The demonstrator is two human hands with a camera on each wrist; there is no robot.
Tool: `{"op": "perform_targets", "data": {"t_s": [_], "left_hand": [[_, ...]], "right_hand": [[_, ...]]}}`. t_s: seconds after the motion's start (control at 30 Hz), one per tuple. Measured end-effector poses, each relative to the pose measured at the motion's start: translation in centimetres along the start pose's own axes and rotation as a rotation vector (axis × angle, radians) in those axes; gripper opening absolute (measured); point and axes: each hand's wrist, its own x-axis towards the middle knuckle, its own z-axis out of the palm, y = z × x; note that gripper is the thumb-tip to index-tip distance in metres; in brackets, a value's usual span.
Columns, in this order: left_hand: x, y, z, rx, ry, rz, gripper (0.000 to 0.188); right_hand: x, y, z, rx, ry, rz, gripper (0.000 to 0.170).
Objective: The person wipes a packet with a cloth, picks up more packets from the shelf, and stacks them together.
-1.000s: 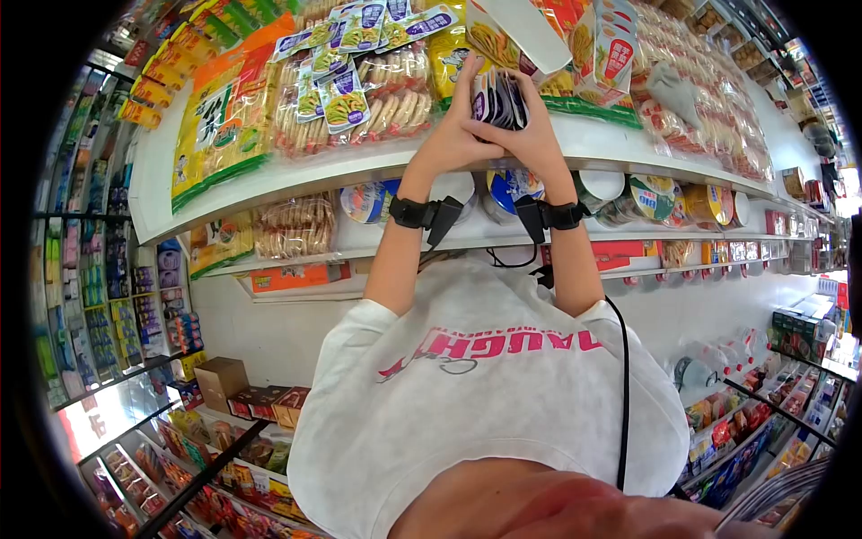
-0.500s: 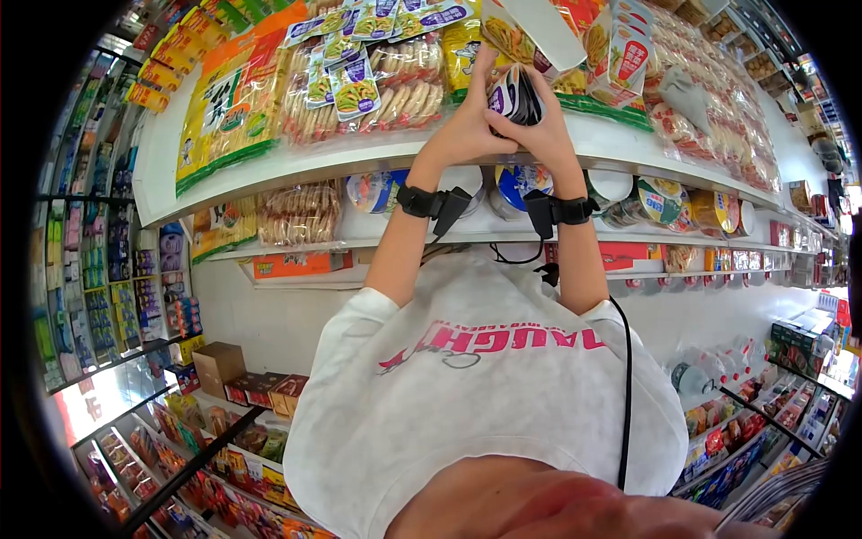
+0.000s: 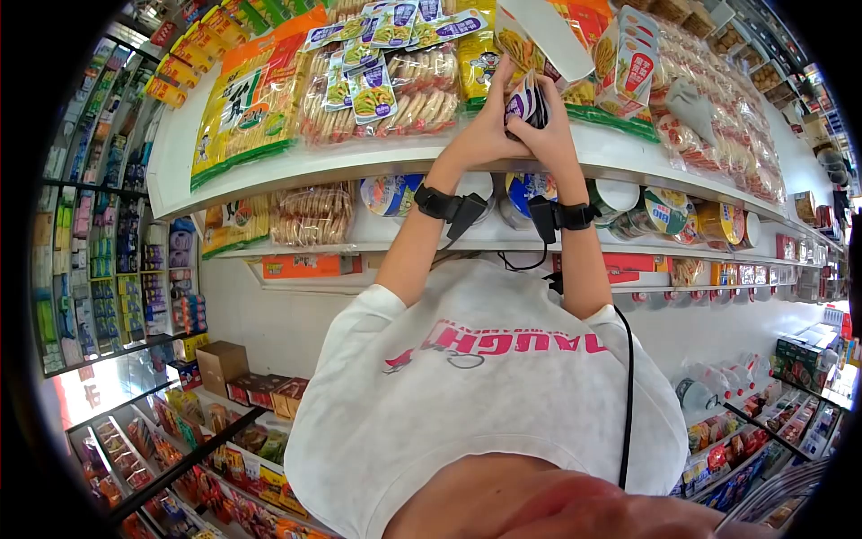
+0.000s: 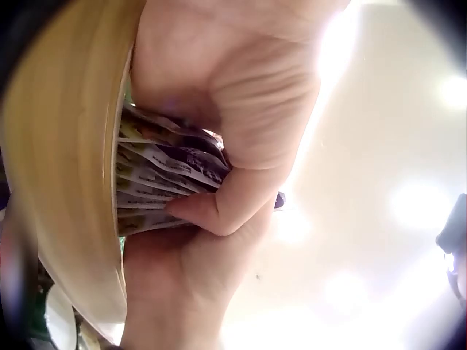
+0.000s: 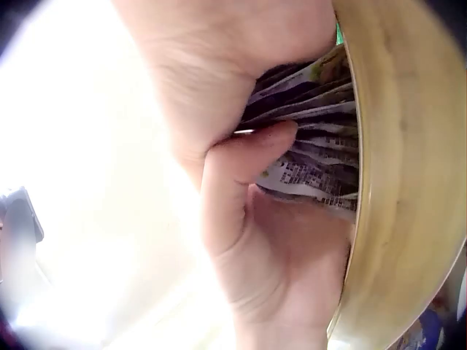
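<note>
Both hands hold a stack of small purple-and-white snack packets [image 3: 524, 101] upright between them, just over the front edge of the top shelf. My left hand [image 3: 489, 133] grips the stack from its left side. From the other side my right hand [image 3: 555, 135] holds it, thumb on the near face. In the left wrist view the left thumb lies across the packets' [image 4: 168, 179] layered edges; the right wrist view shows packet edges [image 5: 321, 149] stacked close together. A white carton [image 3: 549, 40] with food pictures lies tilted just beyond the fingertips, which are partly hidden.
Loose packets of similar design [image 3: 373, 90] lie on bagged snacks at left. An upright printed carton [image 3: 628, 67] and a grey cloth-like lump [image 3: 690, 110] are on the right. The shelf edge [image 3: 377, 160] runs beneath the hands, with instant-noodle tubs [image 3: 669, 211] below.
The stack has tilted, so more of a printed front face shows instead of fanned edges. Its top now leans closer to the carton. The head view has shifted, moving the shelf rightward in frame.
</note>
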Motion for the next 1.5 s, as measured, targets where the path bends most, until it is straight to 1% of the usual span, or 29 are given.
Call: {"op": "perform_targets", "data": {"t_s": [0.1,0.17,0.2,0.3,0.4,0.5,0.53,0.63,0.67,0.77,0.8,0.9,1.0,1.1,1.2,1.3,1.4,1.5], "left_hand": [[0.4,-0.2,0.8,-0.03,-0.012,0.028,0.142],[0.8,-0.1,1.8,-0.129,-0.003,0.021,0.139],[0.8,0.0,2.1,-0.18,0.003,0.016,0.138],[1.1,-0.9,2.2,-0.152,-0.009,0.032,0.137],[1.1,-0.5,2.1,-0.162,-0.018,0.008,0.137],[0.9,-0.1,2.4,-0.17,-0.029,-0.008,0.138],[0.8,-0.1,2.5,-0.094,-0.008,0.041,0.13],[-0.9,1.6,2.5,0.53,0.119,0.012,0.121],[-1.7,2.7,2.5,0.637,0.177,0.049,0.099],[-3.5,4.8,1.9,0.645,0.14,-0.185,0.076],[-3.8,5.4,2.0,0.608,0.188,-0.175,0.054],[-3.9,4.5,2.1,0.516,0.18,-0.189,0.043],[-3.2,3.6,2.5,0.6,0.161,-0.215,0.033],[-3.0,2.9,2.2,0.601,0.171,-0.142,0.026],[-2.8,2.4,1.7,0.346,0.162,-0.17,0.033],[-3.1,3.1,0.4,0.216,0.124,-0.229,0.038],[-3.4,2.8,0.2,0.357,0.081,-0.187,0.045],[-3.6,3.6,0.8,0.498,0.096,-0.221,0.042]], "right_hand": [[-0.1,-0.4,-0.4,-0.027,0.033,-0.006,0.054],[0.0,-0.4,-1.0,-0.047,0.051,-0.03,0.052],[0.1,-0.1,-1.3,-0.044,0.05,0.0,0.051],[0.0,0.4,-1.6,-0.092,0.073,-0.058,0.049],[-0.2,0.9,-1.6,-0.087,0.092,-0.043,0.046],[-0.4,0.8,-1.9,-0.01,0.061,-0.013,0.042],[-0.4,1.1,-2.0,-0.001,0.065,-0.002,0.04],[-0.5,1.2,-1.8,0.02,0.084,-0.004,0.039],[-0.6,0.9,-1.7,0.062,0.078,0.01,0.039],[-0.5,1.2,-1.7,0.068,0.076,-0.007,0.039],[-0.5,1.2,-1.7,0.064,0.076,-0.015,0.039],[-0.3,1.1,-1.5,0.03,0.086,-0.036,0.043],[-0.4,-0.6,-1.0,-0.065,0.102,0.032,0.052],[-0.3,0.8,-1.1,-0.189,0.102,-0.074,0.061],[-0.1,0.9,-0.9,-0.224,0.145,-0.121,0.062],[-0.1,0.3,-0.8,-0.187,0.103,-0.069,0.058],[-0.2,0.3,-1.1,-0.162,0.049,-0.023,0.053],[-0.5,0.4,-1.2,-0.177,0.041,0.002,0.049]]}}
